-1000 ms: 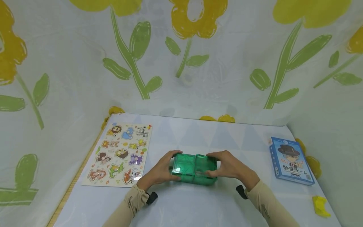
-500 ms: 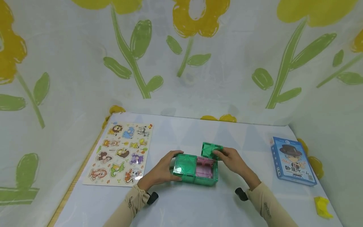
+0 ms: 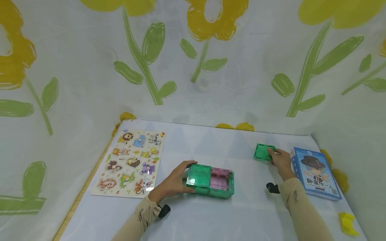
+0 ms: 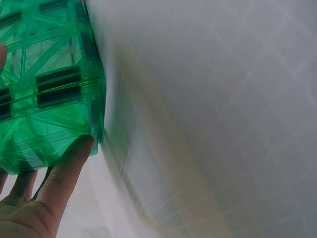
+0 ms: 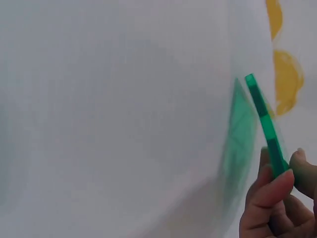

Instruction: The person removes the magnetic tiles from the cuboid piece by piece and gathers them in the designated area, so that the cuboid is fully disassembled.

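A box of green see-through magnetic tiles [image 3: 199, 175] lies on the table, with pink tiles [image 3: 219, 182] showing inside its uncovered right half. My left hand [image 3: 173, 180] grips the box's left end, thumb at the near side and fingers at the far side. In the left wrist view a fingertip presses the corner of the green box [image 4: 47, 84]. Farther right, my right hand [image 3: 281, 160] pinches a single square green magnetic tile [image 3: 261, 152] by its edge. The right wrist view shows that tile [image 5: 266, 124] edge-on, raised above the table, its green shadow beside it.
An animal puzzle board [image 3: 129, 164] lies at the left. A blue card-game box [image 3: 316, 174] stands close to the right hand. Near the right table edge is a small yellow piece [image 3: 348, 223]. A flowered cloth [image 3: 235, 83] hangs behind the table.
My right hand has lifted the green tile off the box's right half and carried it right and away, baring pink tiles inside. The left hand has kept its grip on the box.
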The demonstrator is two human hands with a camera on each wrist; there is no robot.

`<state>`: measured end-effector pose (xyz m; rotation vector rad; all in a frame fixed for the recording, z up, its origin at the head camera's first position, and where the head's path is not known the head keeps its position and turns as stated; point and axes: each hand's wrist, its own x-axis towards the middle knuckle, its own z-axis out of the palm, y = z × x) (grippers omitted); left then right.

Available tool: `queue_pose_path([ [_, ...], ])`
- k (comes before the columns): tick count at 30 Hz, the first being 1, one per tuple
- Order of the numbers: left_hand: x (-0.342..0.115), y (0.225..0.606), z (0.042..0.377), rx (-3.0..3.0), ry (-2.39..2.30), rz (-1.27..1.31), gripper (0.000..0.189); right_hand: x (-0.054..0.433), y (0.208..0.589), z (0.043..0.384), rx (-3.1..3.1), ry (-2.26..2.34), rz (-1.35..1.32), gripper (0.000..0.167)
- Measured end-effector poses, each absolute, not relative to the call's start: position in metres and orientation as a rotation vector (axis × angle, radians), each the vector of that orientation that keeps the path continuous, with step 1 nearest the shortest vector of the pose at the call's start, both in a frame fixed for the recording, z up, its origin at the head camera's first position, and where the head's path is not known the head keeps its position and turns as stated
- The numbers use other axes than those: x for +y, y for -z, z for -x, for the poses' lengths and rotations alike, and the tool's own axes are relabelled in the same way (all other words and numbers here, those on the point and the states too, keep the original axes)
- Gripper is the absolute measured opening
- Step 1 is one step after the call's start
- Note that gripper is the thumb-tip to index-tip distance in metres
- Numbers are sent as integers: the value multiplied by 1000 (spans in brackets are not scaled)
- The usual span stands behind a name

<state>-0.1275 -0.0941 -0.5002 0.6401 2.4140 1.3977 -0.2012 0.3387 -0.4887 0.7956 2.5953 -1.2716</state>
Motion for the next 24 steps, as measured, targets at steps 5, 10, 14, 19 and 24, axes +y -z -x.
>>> queue_pose_path([
  [5, -95, 500, 126, 2396, -1400, -627, 99, 354, 495, 204, 2637, 1179, -923, 69],
  [10, -94, 499, 126, 2400, -1400, -623, 99, 355, 499, 204, 2710, 1110, -921, 64],
  [14, -93, 499, 126, 2408, -1388, -613, 99, 350, 491, 198, 2846, 943, -771, 56],
  [19, -93, 501, 126, 2393, -1420, -617, 101, 317, 460, 182, 2936, 802, -411, 54],
  [24, -94, 505, 127, 2362, -1461, -632, 105, 271, 445, 154, 2902, 868, -91, 53],
])
